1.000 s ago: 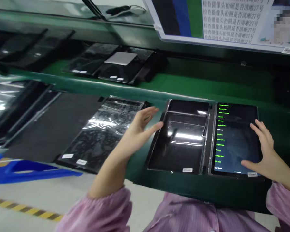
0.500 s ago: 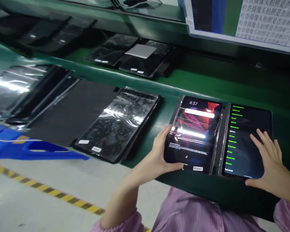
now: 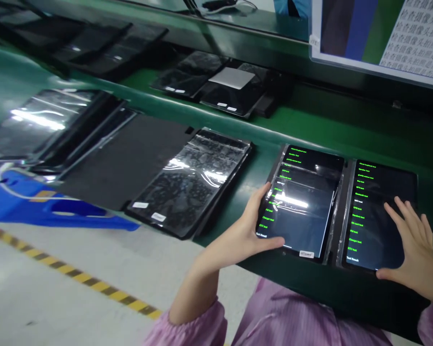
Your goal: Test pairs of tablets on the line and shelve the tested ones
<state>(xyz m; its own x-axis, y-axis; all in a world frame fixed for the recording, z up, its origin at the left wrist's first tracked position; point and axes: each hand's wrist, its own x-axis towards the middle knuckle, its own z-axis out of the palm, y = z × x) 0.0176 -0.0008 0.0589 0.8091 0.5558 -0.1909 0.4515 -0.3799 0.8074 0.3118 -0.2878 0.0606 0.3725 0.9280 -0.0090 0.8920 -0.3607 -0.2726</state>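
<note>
Two tablets lie side by side on the green bench, both lit with dark screens listing tests, mostly in green text. My left hand (image 3: pixel 243 233) grips the lower left corner of the left tablet (image 3: pixel 299 211); its fingers lie along the side edge and the thumb rests on the screen's bottom. A small white label (image 3: pixel 306 254) is stuck below that screen. Over the lower right part of the right tablet (image 3: pixel 375 221), my right hand (image 3: pixel 413 250) is spread open. Its thumb is at the bottom edge, its fingers apart over the screen.
To the left, a film-covered tablet (image 3: pixel 191 182) lies beside a dark cover flap (image 3: pixel 126 154). Several more tablets sit behind it and on the raised shelf (image 3: pixel 332 110). A blue object (image 3: pixel 57 209) with a white cable projects past the bench edge. A printed sheet (image 3: pixel 411 38) hangs upper right.
The left tablet's screen has switched from a colourful lock screen showing 4:57 to the test list. The view has shifted; both hands keep nearly the same places on the tablets.
</note>
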